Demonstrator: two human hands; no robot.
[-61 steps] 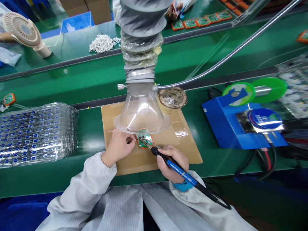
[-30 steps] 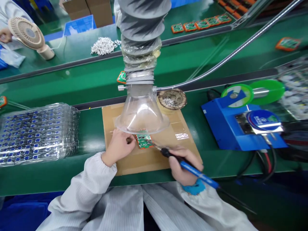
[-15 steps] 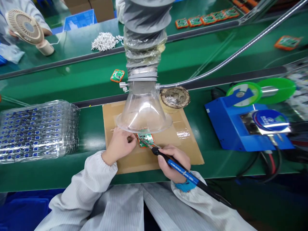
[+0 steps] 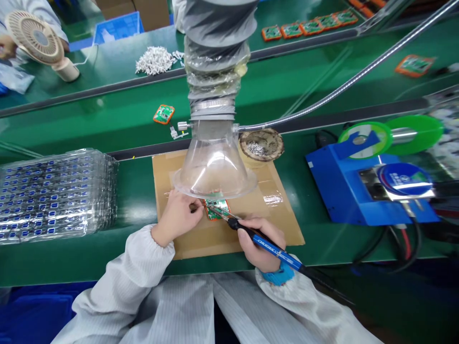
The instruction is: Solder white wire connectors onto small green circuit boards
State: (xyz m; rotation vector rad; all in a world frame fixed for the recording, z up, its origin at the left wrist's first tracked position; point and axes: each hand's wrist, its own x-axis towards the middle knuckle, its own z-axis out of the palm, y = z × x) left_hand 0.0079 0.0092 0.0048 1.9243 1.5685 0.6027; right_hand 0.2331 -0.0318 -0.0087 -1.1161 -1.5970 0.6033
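A small green circuit board (image 4: 216,210) with an orange rim lies on a brown cardboard mat (image 4: 279,220), partly under a clear fume hood (image 4: 214,167). My left hand (image 4: 178,217) pinches the board's left edge and holds it down. My right hand (image 4: 258,241) grips a blue-handled soldering iron (image 4: 272,247); its metal tip rests on the board.
A stack of clear trays with blue parts (image 4: 53,193) sits left. A blue soldering station (image 4: 358,188) with green solder spools (image 4: 366,136) stands right, and a tip-cleaning dish (image 4: 261,144) lies behind the mat. Another board (image 4: 164,114) rides the conveyor. A fan (image 4: 38,40) stands far left.
The iron tip pulled away to the right a second ago, then came back onto the board. The loose board on the conveyor has drifted left. My left hand has stayed put.
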